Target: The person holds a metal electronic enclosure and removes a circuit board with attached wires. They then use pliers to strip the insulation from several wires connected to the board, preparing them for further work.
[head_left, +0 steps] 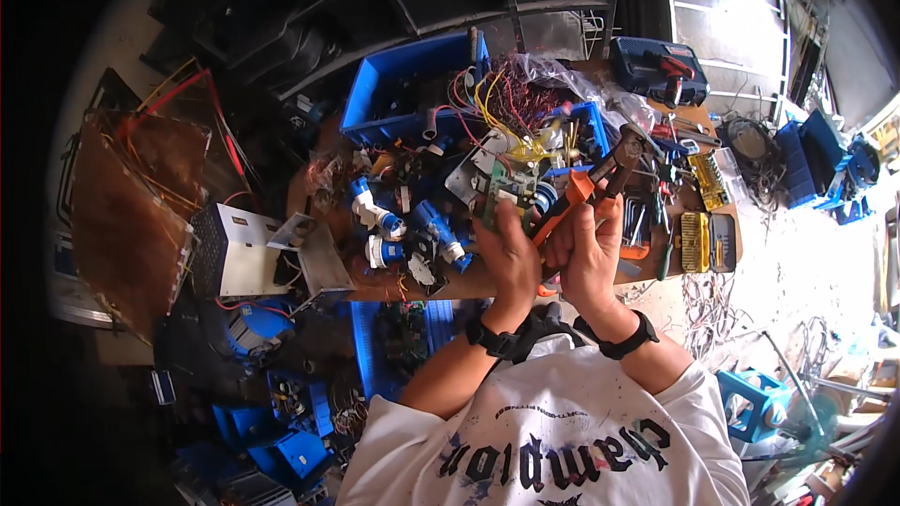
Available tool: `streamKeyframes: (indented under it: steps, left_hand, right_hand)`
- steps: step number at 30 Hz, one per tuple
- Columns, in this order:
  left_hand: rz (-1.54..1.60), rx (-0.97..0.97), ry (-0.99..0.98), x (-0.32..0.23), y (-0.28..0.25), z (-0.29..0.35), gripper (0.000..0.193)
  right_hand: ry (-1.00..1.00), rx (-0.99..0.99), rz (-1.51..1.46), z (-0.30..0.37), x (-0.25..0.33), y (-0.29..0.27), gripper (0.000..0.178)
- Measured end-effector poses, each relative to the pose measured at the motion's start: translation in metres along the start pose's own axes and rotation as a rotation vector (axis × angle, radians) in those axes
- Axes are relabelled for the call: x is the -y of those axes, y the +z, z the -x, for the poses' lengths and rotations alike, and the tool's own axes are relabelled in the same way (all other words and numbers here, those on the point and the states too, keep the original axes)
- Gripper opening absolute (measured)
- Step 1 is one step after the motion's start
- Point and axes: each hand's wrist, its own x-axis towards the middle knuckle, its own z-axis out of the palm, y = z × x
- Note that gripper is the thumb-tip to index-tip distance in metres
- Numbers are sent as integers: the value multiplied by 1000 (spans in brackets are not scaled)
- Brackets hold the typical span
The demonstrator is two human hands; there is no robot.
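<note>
My left hand [507,258] is closed, its thumb and fingers pinching the lower edge of a green circuit board [499,195] with pale components. Thin wires, yellow and red, lie behind the board. Just beside it, my right hand [588,251] is closed around large pliers [572,197] with orange and black handles. Their dark, worn head [630,145] points up and away from me; the exact jaw shape is unclear. One handle slants down toward my left hand. Blue and white industrial plugs [439,234] lie on the bench to the left of my hands.
A blue crate [408,84] stands at the back beside a tangle of wires. Farther right are a dark tool case [659,70], screwdrivers and a yellow bit set [695,242]. An opened white metal housing [246,253] sits left. Below the bench edge is another blue crate [373,347].
</note>
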Motion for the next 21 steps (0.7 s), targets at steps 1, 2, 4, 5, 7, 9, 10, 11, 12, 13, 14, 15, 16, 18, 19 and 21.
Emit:
streamKeyframes:
  steps: [1,2,4,5,7,9,10,11,12,13,14,15,16,18,19,21]
  left_hand:
    - [-19,-11,44,-1,3,0,34]
    - [-5,-26,34,-1,3,1,34]
    - [22,-57,13,2,3,1,36]
    - [62,-63,36,1,2,0,37]
    - [141,-75,84,-4,2,-2,38]
    - [167,-68,122,2,-3,-5,38]
    - [180,-65,141,3,-5,-6,37]
    - [144,-52,145,2,-5,-6,37]
    - [108,-39,148,0,-5,-7,36]
    - [71,-27,151,-3,-5,-7,35]
    - [86,4,144,-5,-4,-7,34]
    - [101,34,137,-8,-4,-9,33]
    - [115,64,130,-11,-4,-11,31]
    - [34,-2,193,-16,-7,-21,30]
    - [-6,-35,224,-20,-12,-29,30]
    - [-9,-13,182,-41,-31,-54,29]
  right_hand:
    - [-14,1,-7,-1,-2,-1,21]
    - [-25,5,-13,-1,-3,-1,32]
    - [-47,-11,6,-1,-2,3,33]
    - [-58,-16,15,-1,-2,4,34]
    - [-11,-23,65,4,-2,4,29]
    - [15,-22,133,6,-3,7,24]
    - [25,-79,64,9,-2,12,14]
    - [25,-64,28,9,-2,12,12]
    - [25,-49,-9,8,-1,11,11]
    - [26,-34,-46,7,-1,11,10]
    - [39,-7,-25,6,1,10,10]
    - [53,21,-3,3,3,9,11]
    - [67,47,18,0,4,8,12]
    - [105,-10,113,-5,9,11,14]
    - [135,26,213,-9,14,2,14]
    - [259,118,133,-1,20,-14,17]
